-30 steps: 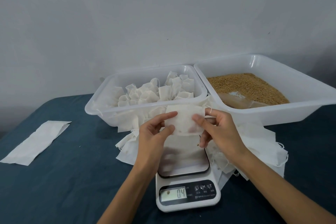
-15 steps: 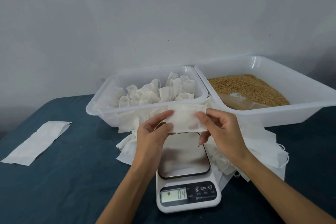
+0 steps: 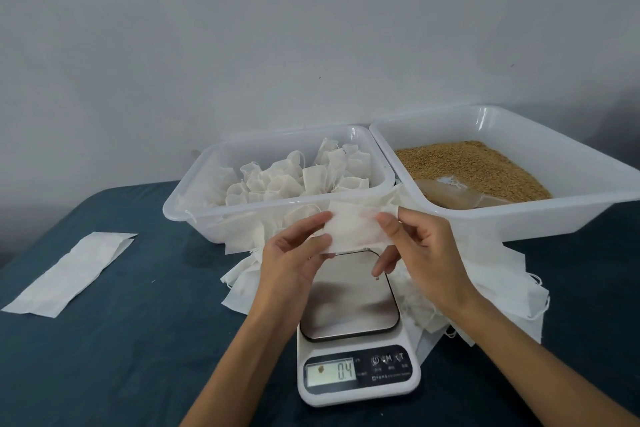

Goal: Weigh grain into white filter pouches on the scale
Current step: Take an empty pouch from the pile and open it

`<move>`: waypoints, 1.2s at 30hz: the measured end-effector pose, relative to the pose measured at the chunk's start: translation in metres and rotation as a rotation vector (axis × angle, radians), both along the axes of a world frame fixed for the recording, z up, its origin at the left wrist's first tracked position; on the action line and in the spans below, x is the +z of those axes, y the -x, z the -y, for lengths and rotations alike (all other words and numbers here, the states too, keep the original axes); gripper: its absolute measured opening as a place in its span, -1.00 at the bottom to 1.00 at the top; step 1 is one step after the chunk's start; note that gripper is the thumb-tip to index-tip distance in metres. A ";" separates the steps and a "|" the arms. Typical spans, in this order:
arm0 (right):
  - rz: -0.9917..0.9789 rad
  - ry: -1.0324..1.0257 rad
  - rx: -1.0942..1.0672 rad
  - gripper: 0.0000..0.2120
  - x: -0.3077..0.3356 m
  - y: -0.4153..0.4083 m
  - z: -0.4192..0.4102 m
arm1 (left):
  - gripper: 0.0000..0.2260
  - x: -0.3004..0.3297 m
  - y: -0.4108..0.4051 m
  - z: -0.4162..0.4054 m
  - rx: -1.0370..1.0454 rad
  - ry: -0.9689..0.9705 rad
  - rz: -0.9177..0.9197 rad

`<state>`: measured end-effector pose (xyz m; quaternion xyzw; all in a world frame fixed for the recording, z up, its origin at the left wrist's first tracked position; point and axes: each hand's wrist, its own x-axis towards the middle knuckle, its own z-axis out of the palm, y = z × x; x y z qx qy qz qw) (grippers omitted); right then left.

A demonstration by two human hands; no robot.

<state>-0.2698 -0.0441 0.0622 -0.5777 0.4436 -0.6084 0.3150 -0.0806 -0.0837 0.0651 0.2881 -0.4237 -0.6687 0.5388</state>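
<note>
both hands hold one white filter pouch (image 3: 353, 230) in the air just above the far edge of the scale (image 3: 349, 302), in front of the two tubs. the left hand (image 3: 294, 263) pinches its left edge between thumb and forefinger; the right hand (image 3: 419, 250) pinches the right edge the same way, its other fingers curled loosely below. the step in hand looks like opening the pouch mouth before filling. to do it well, each grip should catch only one layer, then rub the two layers apart and spread the mouth wide, since a thin pouch of this kind likely clings to itself. once open, one hand can keep the mouth up over the platform while the other goes for the grain (image 3: 474, 166) in the right tub (image 3: 554, 218), where a translucent scoop (image 3: 450, 196) lies half buried near the front. the display reads 0.4 with nothing on the platform, so a tare looks wise first.

the pouch is soft, matte, slightly crumpled fabric-like paper, rectangular and flat. the scale has a smooth, shiny metal platform with rounded corners on a glossy white plastic body. the left tub (image 3: 277, 215) is cloudy, thin-walled plastic, packed with filled pouches (image 3: 298, 177) standing puffed. loose empty pouches (image 3: 491, 281) lie heaped round the scale on the dark blue cloth tabletop (image 3: 138, 340). a long white strip (image 3: 72, 274) lies flat at far left.
</note>
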 end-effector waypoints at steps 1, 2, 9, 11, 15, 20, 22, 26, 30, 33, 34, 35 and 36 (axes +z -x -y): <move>-0.013 -0.008 0.003 -0.48 0.001 0.001 0.000 | -0.73 0.000 0.000 0.000 0.016 0.005 0.011; -0.027 -0.017 0.004 -0.51 0.001 0.002 -0.001 | -0.73 0.000 0.000 -0.001 0.053 0.032 0.058; -0.231 -0.126 0.202 -0.55 0.029 0.008 -0.011 | -0.38 -0.001 0.004 -0.019 0.114 0.678 0.817; -0.317 -0.180 0.268 -0.51 0.043 0.007 -0.015 | -0.40 -0.003 0.009 -0.021 0.058 0.678 0.872; -0.472 -0.262 0.320 -0.14 0.074 0.009 -0.018 | -0.59 0.001 0.009 -0.025 0.036 0.649 0.797; -0.630 -0.376 0.437 -0.04 0.107 0.004 -0.019 | -0.54 0.005 0.009 -0.034 -0.030 0.602 0.736; -0.663 -0.326 0.480 -0.13 0.115 -0.001 -0.017 | -0.51 0.003 0.010 -0.035 -0.043 0.589 0.711; -0.510 -0.185 0.080 -0.49 0.120 0.044 0.016 | -0.81 0.001 0.008 -0.027 -0.006 0.408 0.574; -1.041 -0.481 -0.344 -0.68 0.093 0.145 0.060 | -0.77 0.001 0.008 -0.024 -0.027 0.353 0.485; -1.355 -0.849 -0.313 -0.47 0.063 0.190 0.074 | -0.75 0.002 0.010 -0.025 -0.038 0.327 0.441; -1.383 -0.877 -0.306 -0.50 0.055 0.198 0.077 | -0.73 0.001 0.009 -0.024 -0.038 0.318 0.430; -1.396 -0.875 -0.306 -0.56 0.049 0.203 0.080 | -0.71 0.002 0.010 -0.024 -0.036 0.311 0.418; -1.404 -0.861 -0.303 -0.65 0.045 0.206 0.083 | -0.70 0.002 0.009 -0.024 -0.034 0.305 0.405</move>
